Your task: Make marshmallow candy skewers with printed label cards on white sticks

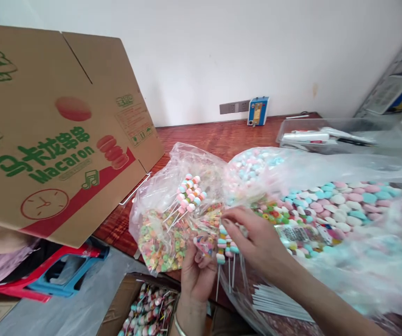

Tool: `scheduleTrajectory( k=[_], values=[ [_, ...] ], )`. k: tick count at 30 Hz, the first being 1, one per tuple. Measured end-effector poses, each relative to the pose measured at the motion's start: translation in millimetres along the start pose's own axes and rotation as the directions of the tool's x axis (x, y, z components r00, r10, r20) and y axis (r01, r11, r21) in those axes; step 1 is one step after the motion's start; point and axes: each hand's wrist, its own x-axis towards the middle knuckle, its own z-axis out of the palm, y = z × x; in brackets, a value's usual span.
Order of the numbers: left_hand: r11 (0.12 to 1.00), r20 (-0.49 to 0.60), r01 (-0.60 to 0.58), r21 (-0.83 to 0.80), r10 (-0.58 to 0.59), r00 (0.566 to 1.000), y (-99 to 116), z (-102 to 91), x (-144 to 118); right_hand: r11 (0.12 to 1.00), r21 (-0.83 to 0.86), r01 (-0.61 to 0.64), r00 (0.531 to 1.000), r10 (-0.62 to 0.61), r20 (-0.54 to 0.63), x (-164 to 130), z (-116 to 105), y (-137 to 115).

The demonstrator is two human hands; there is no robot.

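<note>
Low in the middle of the view, my left hand (197, 270) is closed around a small clear plastic wrapper (205, 245) with a coloured print. Just right of it is my right hand (253, 238), its thumb and forefinger drawn together; what they pinch, if anything, cannot be made out. Beneath its fingers are several candy skewers (221, 257) with pastel candies on white sticks, partly hidden by the hand. More finished skewers (190, 193) lie on a clear plastic bag (158, 233) of small ring candies, behind my left hand.
Large bags of pastel candies (344, 205) spread across the right. White sticks (278, 301) lie by my right forearm. A big cardboard carton (53, 140) stands left; an open box (116, 303) of skewers sits below. Farther back are a clear tray (288, 123) and a blue device (258, 111).
</note>
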Motion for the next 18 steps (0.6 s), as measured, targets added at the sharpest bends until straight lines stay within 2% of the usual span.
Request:
scheduleTrajectory(
  k=[2, 3, 6, 9, 11, 13, 18],
  values=[
    [0.994, -0.018, -0.111, 0.01, 0.112, 0.994, 21, 2.1, -10, 0.986, 0.081, -0.148, 0.969, 0.128, 0.214, 24, 34, -2],
    [0.985, -0.034, -0.172, 0.017, 0.172, 0.985, 30, 2.9, -15, 0.977, 0.11, -0.18, 0.952, 0.145, 0.269, 34, 53, -3],
    [0.952, -0.074, -0.305, 0.019, 0.306, 0.949, 52, 3.4, -25, 0.947, 0.146, -0.287, 0.914, 0.225, 0.339, 56, 107, -2],
    [0.95, -0.057, -0.312, -0.033, 0.31, 0.949, 63, 1.8, -29, 0.897, 0.144, -0.417, 0.863, 0.341, 0.373, 62, 138, 8],
    [0.957, -0.015, -0.282, -0.059, 0.282, 0.959, 65, 0.5, -27, 0.868, 0.14, -0.476, 0.843, 0.406, 0.352, 57, 138, 21],
    [0.967, 0.033, -0.243, -0.072, 0.246, 0.969, 62, -0.4, -23, 0.855, 0.138, -0.501, 0.843, 0.445, 0.302, 48, 123, 36],
    [0.992, 0.096, -0.104, -0.074, 0.111, 0.989, 39, -0.3, -5, 0.885, 0.038, -0.465, 0.879, 0.456, 0.141, 22, 51, 65]
  ],
)
